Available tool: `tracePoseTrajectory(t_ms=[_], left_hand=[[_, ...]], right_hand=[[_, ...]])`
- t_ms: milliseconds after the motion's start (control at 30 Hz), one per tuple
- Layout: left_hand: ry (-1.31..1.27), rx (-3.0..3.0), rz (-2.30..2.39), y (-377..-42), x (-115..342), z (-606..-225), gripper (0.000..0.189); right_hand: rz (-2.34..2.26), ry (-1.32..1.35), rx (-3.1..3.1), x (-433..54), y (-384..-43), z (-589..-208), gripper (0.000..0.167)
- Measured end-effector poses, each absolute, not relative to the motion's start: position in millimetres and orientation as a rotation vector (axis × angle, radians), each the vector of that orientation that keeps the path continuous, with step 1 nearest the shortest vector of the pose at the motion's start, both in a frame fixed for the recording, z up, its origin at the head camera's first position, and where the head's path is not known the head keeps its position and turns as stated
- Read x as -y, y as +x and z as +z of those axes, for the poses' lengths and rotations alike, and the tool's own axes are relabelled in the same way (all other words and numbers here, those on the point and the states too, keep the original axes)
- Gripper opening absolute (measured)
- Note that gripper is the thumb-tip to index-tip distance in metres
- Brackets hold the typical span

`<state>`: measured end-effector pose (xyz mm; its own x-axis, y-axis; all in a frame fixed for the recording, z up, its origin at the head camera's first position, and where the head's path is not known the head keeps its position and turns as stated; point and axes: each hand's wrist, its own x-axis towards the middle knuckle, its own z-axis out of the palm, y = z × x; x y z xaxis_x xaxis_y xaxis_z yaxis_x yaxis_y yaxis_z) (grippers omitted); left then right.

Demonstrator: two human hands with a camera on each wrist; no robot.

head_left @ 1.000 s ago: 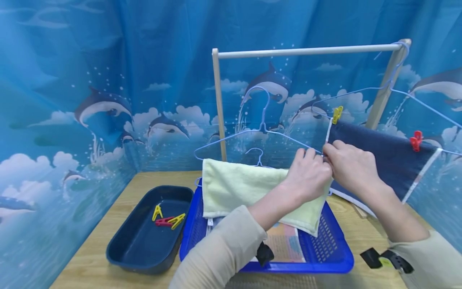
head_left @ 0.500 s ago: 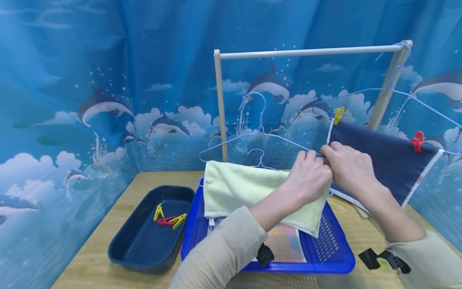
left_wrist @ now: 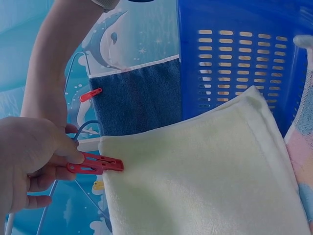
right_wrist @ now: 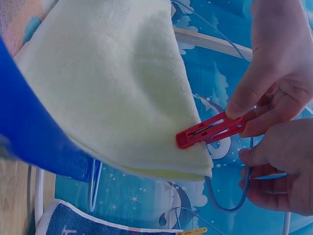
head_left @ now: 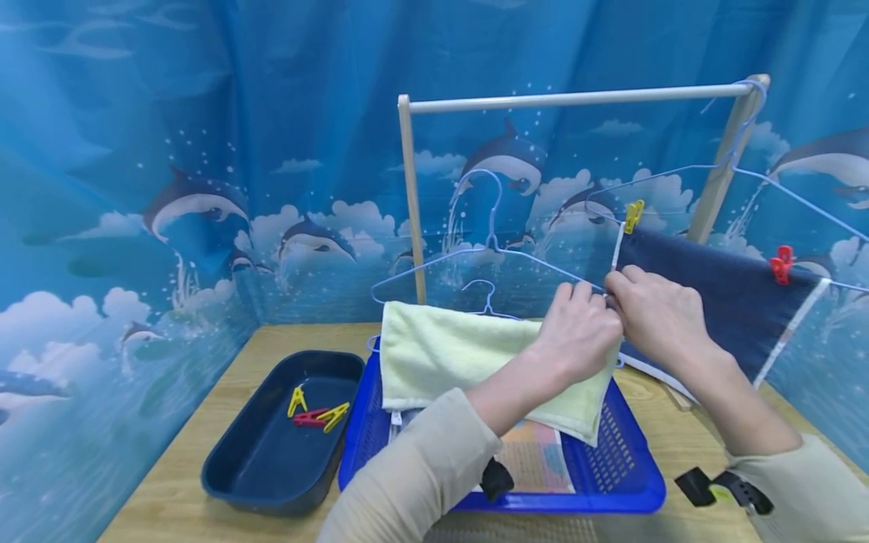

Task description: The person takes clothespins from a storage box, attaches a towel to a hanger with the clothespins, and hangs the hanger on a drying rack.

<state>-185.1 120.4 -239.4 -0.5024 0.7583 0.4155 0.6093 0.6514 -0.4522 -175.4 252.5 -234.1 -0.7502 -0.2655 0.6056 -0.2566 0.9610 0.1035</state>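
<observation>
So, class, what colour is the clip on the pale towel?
Red; the clip shows best in the right wrist view.

A small laundry corner is shown by the clothes rack (head_left: 577, 99) and the dolphin curtain (head_left: 319, 113) hung behind the back edge of the table (head_left: 176, 460).

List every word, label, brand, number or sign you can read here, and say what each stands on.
No text can be read.
Printed cloth in the blue basket: any print too blurred to read.
Navy towel: white mark, cut off by the frame, unreadable.
Yellow-green patch on the right wrist's strap: too small to read.
</observation>
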Motion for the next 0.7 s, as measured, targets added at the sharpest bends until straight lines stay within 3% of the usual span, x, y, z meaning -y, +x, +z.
tracePoseTrajectory(t_ms=[700], left_hand=[[-1.054,2.283,0.325,-186.9,-120.5,-239.4,0.023]], right_hand=[[-0.016,0.318,2.461,-252.5,-176.1,-235.7,0.005]])
